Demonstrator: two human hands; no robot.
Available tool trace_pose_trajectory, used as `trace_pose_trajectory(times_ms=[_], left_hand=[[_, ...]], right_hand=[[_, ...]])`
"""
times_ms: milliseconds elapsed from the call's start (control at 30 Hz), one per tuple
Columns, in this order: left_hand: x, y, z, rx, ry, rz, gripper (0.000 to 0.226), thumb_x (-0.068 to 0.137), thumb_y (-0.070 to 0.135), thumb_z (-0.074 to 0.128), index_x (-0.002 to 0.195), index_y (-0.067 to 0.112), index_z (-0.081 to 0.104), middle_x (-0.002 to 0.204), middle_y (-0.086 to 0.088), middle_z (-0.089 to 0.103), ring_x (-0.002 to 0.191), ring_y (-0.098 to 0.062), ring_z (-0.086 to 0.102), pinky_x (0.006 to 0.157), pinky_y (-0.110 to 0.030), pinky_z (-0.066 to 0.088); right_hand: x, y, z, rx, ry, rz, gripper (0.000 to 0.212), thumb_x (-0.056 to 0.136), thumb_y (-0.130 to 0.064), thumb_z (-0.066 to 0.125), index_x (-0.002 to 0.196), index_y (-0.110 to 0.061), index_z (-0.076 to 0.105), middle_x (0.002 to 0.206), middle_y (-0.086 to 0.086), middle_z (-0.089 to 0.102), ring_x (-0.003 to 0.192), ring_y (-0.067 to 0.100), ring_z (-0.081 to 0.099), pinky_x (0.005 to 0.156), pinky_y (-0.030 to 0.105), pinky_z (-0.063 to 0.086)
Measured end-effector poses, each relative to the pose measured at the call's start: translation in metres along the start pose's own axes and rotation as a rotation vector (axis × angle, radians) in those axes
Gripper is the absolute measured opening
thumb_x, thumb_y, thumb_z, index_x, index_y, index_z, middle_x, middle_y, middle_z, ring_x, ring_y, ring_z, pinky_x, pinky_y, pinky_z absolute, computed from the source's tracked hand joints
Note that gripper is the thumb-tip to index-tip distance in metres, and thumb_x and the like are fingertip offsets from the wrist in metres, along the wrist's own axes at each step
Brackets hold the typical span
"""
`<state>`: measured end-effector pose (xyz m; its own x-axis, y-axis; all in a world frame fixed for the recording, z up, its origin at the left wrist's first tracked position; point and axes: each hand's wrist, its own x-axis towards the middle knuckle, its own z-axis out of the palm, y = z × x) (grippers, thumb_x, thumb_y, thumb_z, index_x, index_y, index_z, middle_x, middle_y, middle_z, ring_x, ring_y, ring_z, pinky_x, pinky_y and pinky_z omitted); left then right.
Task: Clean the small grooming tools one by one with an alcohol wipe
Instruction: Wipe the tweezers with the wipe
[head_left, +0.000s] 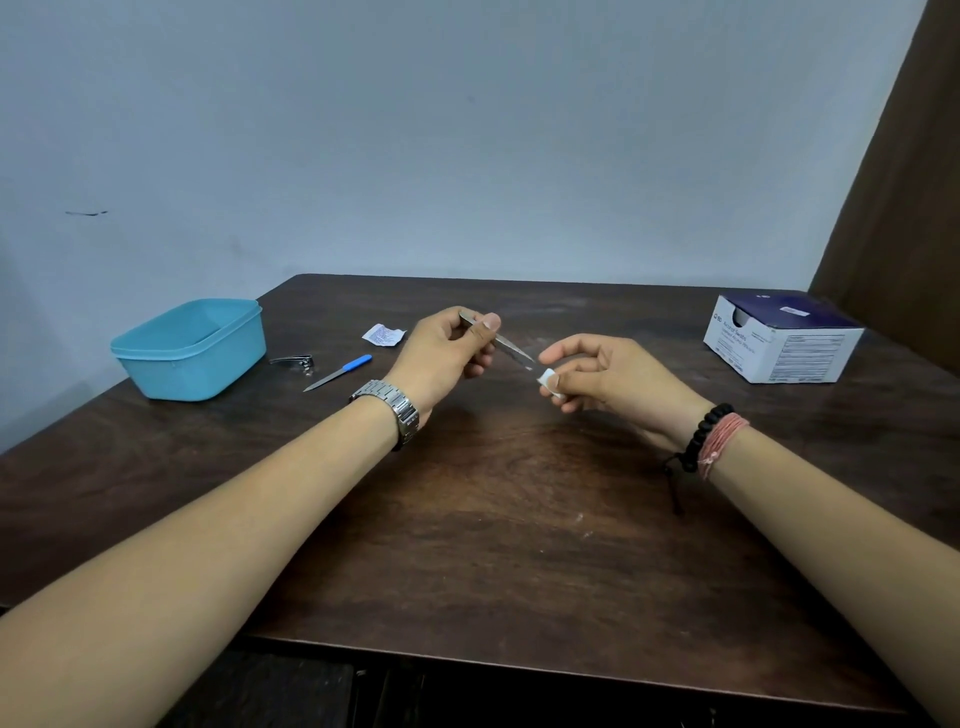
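Far left: light-blue rectangular plastic tub (189, 348), lidless, at the corner of the dark wooden table (493, 519); likely where the tools came from or go back; most of its inside is hidden by the near wall. Just right of it lie a small chrome nail clipper (292, 360) and a slim metal nail file with a blue handle (337, 373), side by side on the wood, apparently queued for cleaning. Beyond them, a torn white printed sachet (383, 334), probably the wipe's wrapper.

Left hand (447, 353), steel watch on its wrist, pinches thin steel tweezers (498, 339) near the blunt end, tip angled down-right so the working end is exposed. Right hand (608, 371) pinches a folded white alcohol wipe (549, 383) between curled fingers, just beside the tip; contact can't be told, tip is blurred.

Far right: white-and-navy cardboard swab box (779, 338), print illegible.
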<state>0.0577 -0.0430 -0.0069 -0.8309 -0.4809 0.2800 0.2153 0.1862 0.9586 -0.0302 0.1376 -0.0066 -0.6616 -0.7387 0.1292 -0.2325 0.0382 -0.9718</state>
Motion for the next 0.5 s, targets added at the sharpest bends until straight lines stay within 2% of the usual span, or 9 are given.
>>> trace_pose_trajectory(times_ms=[167,333,500], left_hand=[[0.0013,-0.0005,-0.0011,-0.036,0.025,-0.026,0.014,0.092,0.026,0.062,0.083,0.016,0.062,0.066,0.002,0.059,0.059,-0.009,0.056,0.059,-0.022,0.049],[-0.0015,-0.0009,0.0024,-0.027,-0.020,-0.019,0.013,0.092,0.026,0.062,0.086,0.015,0.062,0.067,0.002,0.060,0.060,-0.009,0.057,0.061,-0.022,0.050],[0.0004,-0.0014,0.0001,-0.036,0.012,-0.013,0.012,0.091,0.027,0.063,0.086,0.017,0.064,0.069,0.001,0.062,0.064,-0.011,0.058,0.065,-0.025,0.050]], right_hand=[[-0.0009,-0.0029,-0.0006,0.028,0.043,0.013,0.015,0.090,-0.003,0.066,0.103,-0.010,0.062,0.087,0.009,0.074,0.059,0.009,0.063,0.045,0.017,0.044],[-0.0023,-0.0027,-0.0002,0.057,0.027,0.030,0.018,0.088,-0.004,0.068,0.104,-0.012,0.062,0.093,0.011,0.074,0.067,0.012,0.068,0.050,0.019,0.048],[-0.0023,-0.0019,0.0005,0.008,0.008,0.011,0.020,0.087,-0.004,0.069,0.104,-0.012,0.064,0.094,0.010,0.075,0.071,0.012,0.068,0.052,0.018,0.048]])
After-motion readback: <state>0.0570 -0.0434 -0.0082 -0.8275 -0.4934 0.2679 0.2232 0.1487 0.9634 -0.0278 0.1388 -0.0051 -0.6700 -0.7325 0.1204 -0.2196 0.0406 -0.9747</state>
